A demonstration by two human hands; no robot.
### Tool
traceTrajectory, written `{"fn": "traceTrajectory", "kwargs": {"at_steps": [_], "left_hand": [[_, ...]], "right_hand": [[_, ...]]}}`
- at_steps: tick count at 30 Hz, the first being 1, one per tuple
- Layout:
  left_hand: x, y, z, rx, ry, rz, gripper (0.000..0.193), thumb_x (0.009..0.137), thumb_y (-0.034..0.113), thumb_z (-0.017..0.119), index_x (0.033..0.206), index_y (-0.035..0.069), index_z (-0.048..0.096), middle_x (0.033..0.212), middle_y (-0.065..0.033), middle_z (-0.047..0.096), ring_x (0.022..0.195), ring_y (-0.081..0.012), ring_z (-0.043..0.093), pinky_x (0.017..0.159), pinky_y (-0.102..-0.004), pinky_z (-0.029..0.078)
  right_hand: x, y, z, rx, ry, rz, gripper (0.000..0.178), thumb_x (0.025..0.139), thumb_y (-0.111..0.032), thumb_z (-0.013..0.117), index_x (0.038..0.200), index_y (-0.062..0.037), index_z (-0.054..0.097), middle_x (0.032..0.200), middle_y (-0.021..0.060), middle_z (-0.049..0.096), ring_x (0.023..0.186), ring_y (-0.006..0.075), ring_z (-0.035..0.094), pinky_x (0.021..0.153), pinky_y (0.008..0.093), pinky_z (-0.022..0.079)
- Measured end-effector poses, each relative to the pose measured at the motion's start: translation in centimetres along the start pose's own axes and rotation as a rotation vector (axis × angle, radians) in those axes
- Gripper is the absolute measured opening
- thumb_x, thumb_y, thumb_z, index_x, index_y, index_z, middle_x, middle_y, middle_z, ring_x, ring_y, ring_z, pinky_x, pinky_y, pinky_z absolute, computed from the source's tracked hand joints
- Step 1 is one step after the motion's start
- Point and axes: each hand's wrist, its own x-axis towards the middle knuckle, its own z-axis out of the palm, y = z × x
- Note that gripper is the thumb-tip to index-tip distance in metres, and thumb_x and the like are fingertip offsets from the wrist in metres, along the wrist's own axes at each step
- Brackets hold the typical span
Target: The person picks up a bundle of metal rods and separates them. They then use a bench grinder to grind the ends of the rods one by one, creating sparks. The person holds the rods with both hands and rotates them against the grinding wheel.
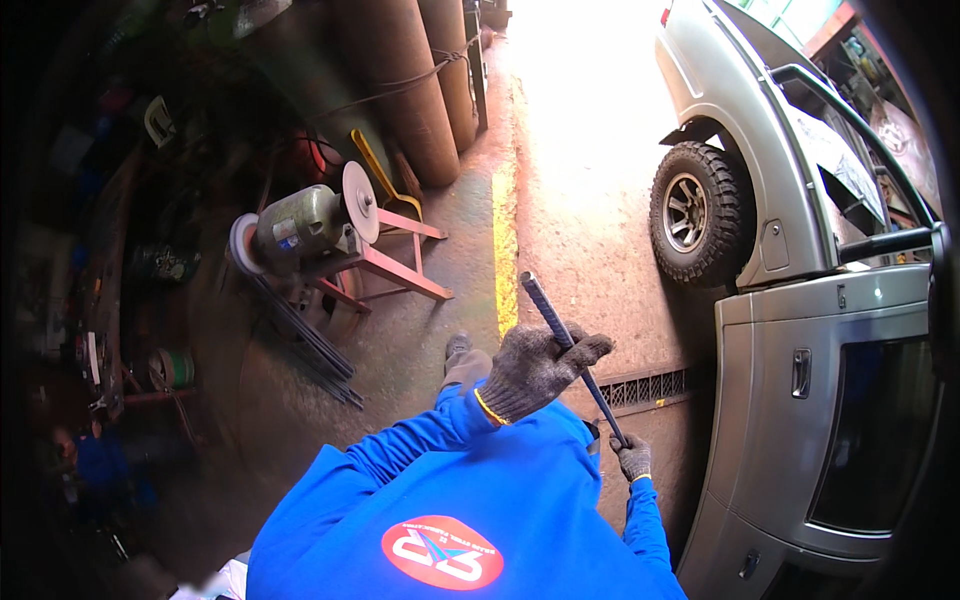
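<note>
A ribbed steel bar runs slantwise in front of my body, its cut end up and to the left. My left hand, in a dark grey knitted glove with a yellow cuff edge, is closed around the bar's upper part, with some fingers reaching past it. Lower and to the right, my right hand, gloved alike, grips the bar near its other end. Its fingers show only partly. Left of the bar, apart from both hands, a bench grinder with a pale wheel stands on a red metal stand.
Dark rods lie in a bundle below the grinder. Behind it are a yellow-handled shovel and large brown cylinders tied with rope. A silver pickup truck fills the right side. A drain grate crosses the floor near a yellow line.
</note>
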Motion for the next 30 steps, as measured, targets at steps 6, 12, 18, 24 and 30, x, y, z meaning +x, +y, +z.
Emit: {"fn": "traceTrajectory", "kwargs": {"at_steps": [6,12,18,24,30], "left_hand": [[-0.7,-1.0,1.9,0.246,0.076,0.145,0.019,0.089,0.02,0.065,0.102,0.008,0.073,0.08,-0.0075,0.072,0.068,-0.0136,0.069,0.06,-0.0291,0.054],[-1.1,-2.3,4.7,-0.293,0.256,0.249,0.02,0.093,0.015,0.06,0.098,-0.002,0.069,0.076,-0.0086,0.07,0.06,-0.013,0.062,0.054,-0.0284,0.05],[0.5,-9.2,-1.5,-1.071,0.736,-0.203,0.031,0.097,0.029,0.051,0.074,0.008,0.055,0.066,-0.0004,0.056,0.059,-0.0118,0.052,0.058,-0.0282,0.045],[0.8,-23.5,1.1,-0.841,0.209,-0.741,0.037,0.09,0.042,0.048,0.084,0.008,0.062,0.075,-0.0083,0.064,0.066,-0.0217,0.06,0.061,-0.0325,0.048],[6.1,-29.6,9.3,-0.639,-0.066,-0.797,0.06,0.092,0.049,0.037,0.116,-0.003,0.056,0.121,-0.0214,0.06,0.108,-0.0388,0.057,0.083,-0.0464,0.049]], "right_hand": [[0.7,0.3,-2.1,0.044,-0.094,-0.018,0.028,0.08,-0.019,0.077,0.1,-0.0002,0.07,0.082,0.0063,0.07,0.074,0.011,0.06,0.069,0.0284,0.05],[1.1,1.0,-4.0,-0.195,0.014,-0.09,0.024,0.081,-0.021,0.074,0.099,-0.0058,0.071,0.083,0.0108,0.071,0.074,0.0204,0.065,0.069,0.0333,0.051],[-2.9,-15.7,-10.5,-0.393,0.955,-0.699,0.025,0.067,0.001,0.071,0.086,-0.0145,0.075,0.075,0.0044,0.065,0.078,0.0235,0.06,0.107,0.05,0.033],[-8.1,-28.8,-16.0,-0.877,1.288,-1.151,0.033,0.081,-0.025,0.067,0.114,-0.0302,0.067,0.116,-0.0089,0.059,0.122,0.0115,0.049,0.114,0.0506,0.023],[-6.9,-35.1,-16.2,-1.299,1.099,-1.59,0.04,0.088,-0.02,0.049,0.128,-0.0112,0.053,0.128,0.006,0.057,0.125,0.0171,0.051,0.109,0.0351,0.037]]}}
